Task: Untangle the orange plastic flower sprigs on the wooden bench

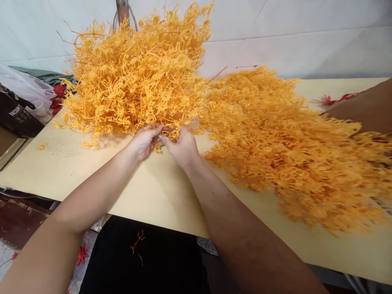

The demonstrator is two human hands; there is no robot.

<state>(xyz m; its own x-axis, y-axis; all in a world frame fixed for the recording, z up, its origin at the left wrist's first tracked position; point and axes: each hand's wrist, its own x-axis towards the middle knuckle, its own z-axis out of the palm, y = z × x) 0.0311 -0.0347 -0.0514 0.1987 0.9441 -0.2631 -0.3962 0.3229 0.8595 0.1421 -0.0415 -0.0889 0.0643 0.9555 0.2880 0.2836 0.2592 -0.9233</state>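
A big heap of orange, curly flower-like pieces [137,77] lies on the pale yellow table [153,188]. At its front edge my left hand [146,141] pinches a small orange piece [171,134] between thumb and fingers. My right hand [183,147] is close beside it, thumb and fingers closed on the same piece. The fingertips are partly hidden by orange strands. A second, wide orange pile [294,143] spreads to the right of my hands, blurred toward its right end.
A black box [18,112] and a white plastic bag [29,87] with red pieces [58,98] stand at the left. Behind the table is a tiled wall [275,36]. A brown shape [367,106] and a red flower piece [333,99] are at the right. Orange scraps [137,241] lie on black cloth.
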